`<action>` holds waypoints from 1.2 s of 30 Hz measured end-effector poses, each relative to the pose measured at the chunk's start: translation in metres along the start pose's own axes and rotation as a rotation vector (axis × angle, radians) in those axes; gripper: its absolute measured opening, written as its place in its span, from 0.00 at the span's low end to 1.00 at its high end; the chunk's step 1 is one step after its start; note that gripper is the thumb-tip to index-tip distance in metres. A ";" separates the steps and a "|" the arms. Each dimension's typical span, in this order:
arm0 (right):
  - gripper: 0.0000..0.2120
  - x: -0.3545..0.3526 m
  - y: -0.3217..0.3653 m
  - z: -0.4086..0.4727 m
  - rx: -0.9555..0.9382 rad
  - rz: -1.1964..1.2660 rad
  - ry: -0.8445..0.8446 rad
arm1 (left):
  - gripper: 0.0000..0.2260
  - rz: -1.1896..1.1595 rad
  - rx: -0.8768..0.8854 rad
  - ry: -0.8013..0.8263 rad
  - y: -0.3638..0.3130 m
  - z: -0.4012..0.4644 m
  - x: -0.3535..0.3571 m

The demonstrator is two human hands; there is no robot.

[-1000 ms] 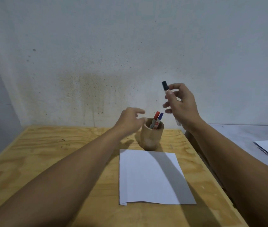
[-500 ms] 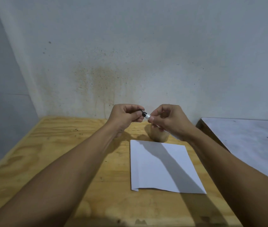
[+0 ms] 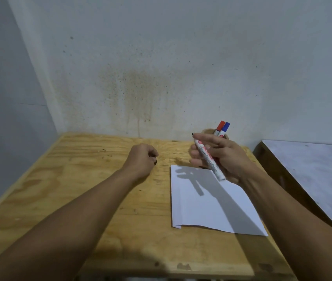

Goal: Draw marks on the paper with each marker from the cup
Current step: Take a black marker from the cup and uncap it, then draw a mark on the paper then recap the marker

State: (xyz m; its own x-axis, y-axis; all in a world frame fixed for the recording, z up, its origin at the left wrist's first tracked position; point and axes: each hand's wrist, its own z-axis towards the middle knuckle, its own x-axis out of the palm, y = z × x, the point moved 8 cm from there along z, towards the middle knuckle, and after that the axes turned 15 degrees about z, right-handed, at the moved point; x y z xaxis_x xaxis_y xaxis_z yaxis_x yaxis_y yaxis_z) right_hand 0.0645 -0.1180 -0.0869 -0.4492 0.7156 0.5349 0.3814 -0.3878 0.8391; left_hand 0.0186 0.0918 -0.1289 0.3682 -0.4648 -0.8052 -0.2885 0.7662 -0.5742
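Observation:
My right hand (image 3: pixel 224 159) holds a white marker (image 3: pixel 208 160) with its black tip uncapped and pointing up and away, above the far edge of the white paper (image 3: pixel 207 203). My left hand (image 3: pixel 141 159) rests fisted on the wooden table (image 3: pixel 79 179), left of the paper, closed on a small black cap (image 3: pixel 155 162) that barely shows. Behind my right hand stands the wooden cup (image 3: pixel 207 131), mostly hidden, with a red-capped marker (image 3: pixel 220 127) and a blue-capped marker (image 3: pixel 225 129) sticking out of it.
A stained white wall rises right behind the table. A second, grey-topped table (image 3: pixel 313 169) stands to the right, with a narrow gap between. The paper's near left corner is folded over.
My hands have pulled apart: the cap came off the marker into my left hand, which dropped to the table. My right hand moved right with the bare marker, and the cup's markers show again.

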 end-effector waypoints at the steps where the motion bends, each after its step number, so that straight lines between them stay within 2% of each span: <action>1: 0.18 0.000 -0.004 0.001 0.013 0.058 0.017 | 0.08 0.049 0.039 0.008 0.000 -0.001 0.003; 5: 0.20 0.002 -0.014 0.008 -0.022 0.082 0.092 | 0.09 0.100 0.105 -0.014 0.000 -0.003 0.008; 8: 0.13 -0.003 -0.019 0.016 -0.093 -0.034 0.018 | 0.20 0.095 0.124 -0.015 0.001 -0.005 0.010; 9: 0.12 -0.006 -0.021 0.020 -0.120 -0.086 -0.023 | 0.22 0.090 0.131 -0.059 0.001 -0.009 0.007; 11: 0.09 -0.010 -0.025 0.027 -0.169 -0.181 -0.086 | 0.19 0.116 0.176 -0.208 -0.006 -0.022 -0.004; 13: 0.08 -0.013 -0.031 0.033 -0.200 -0.222 -0.124 | 0.13 0.131 0.273 -0.260 -0.019 -0.038 -0.007; 15: 0.07 -0.016 -0.036 0.036 -0.218 -0.258 -0.158 | 0.12 0.107 0.360 -0.167 -0.029 -0.049 0.003; 17: 0.07 -0.017 -0.040 0.036 -0.241 -0.331 -0.181 | 0.15 0.129 0.417 -0.064 -0.031 -0.055 0.017; 20: 0.07 -0.017 -0.046 0.036 -0.240 -0.376 -0.204 | 0.20 0.141 0.393 0.024 -0.026 -0.059 0.028; 27: 0.08 -0.011 -0.048 0.045 -0.302 -0.563 -0.182 | 0.22 0.155 0.377 0.041 -0.023 -0.059 0.033; 36: 0.05 -0.018 -0.055 0.043 -0.333 -0.508 -0.172 | 0.21 0.268 0.465 0.027 -0.025 -0.062 0.039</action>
State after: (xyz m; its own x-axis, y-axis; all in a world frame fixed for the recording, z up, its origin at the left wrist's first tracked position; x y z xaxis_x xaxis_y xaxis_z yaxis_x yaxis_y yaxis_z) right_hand 0.0864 -0.0841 -0.1471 -0.3613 0.9305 0.0611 -0.1300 -0.1152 0.9848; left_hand -0.0150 0.0271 -0.1557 0.3107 -0.2328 -0.9216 0.0555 0.9723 -0.2269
